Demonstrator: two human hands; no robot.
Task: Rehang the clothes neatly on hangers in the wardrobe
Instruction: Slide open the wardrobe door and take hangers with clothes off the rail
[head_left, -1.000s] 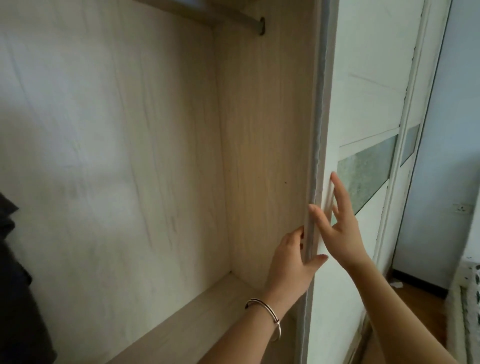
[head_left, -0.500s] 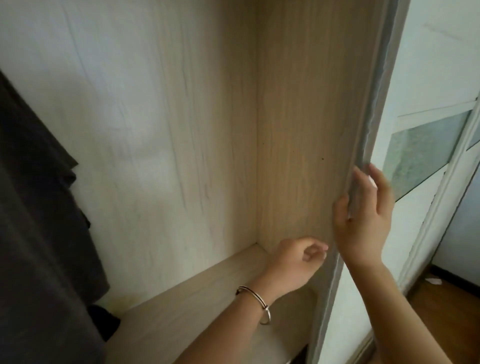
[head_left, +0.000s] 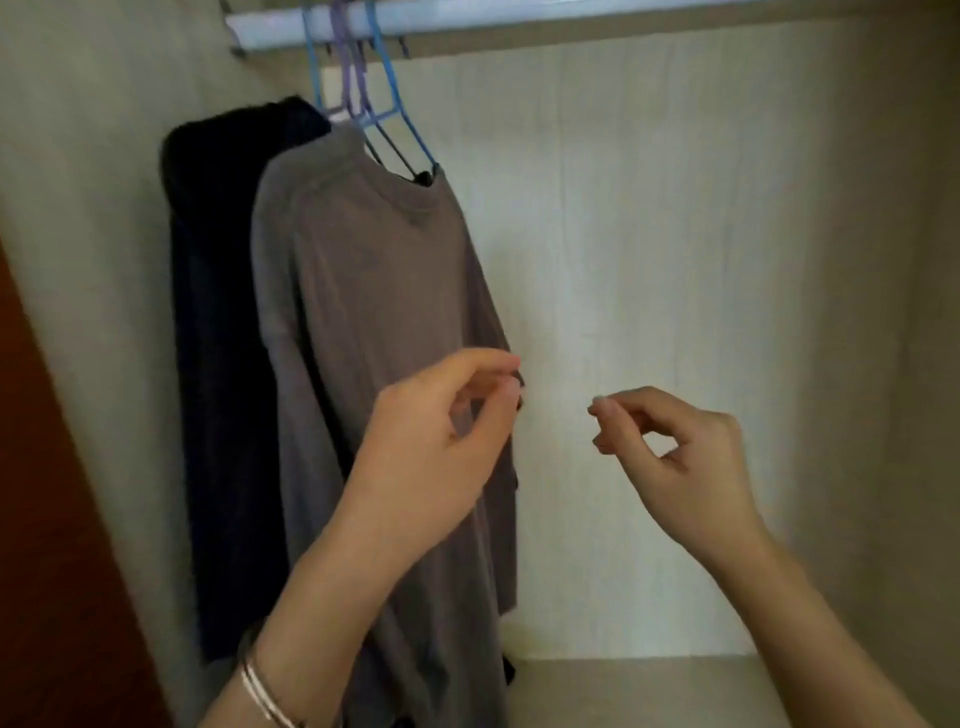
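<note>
Off the door edge; now facing hung clothes in the wardrobe (head_left: 675, 208).
Grey shirt (head_left: 363, 312) on blue hanger (head_left: 400, 106), left end of rail (head_left: 467, 18). My left hand (head_left: 436, 457) pinches its sleeve edge. Right hand (head_left: 680, 457) has left the door, fingers curled, empty.

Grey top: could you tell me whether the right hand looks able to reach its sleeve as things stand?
Probably yes. The right hand is raised beside the grey top with nothing between them, only the wardrobe back panel behind. The left hand appears to pinch the sleeve edge, leaving fabric below free.
</note>
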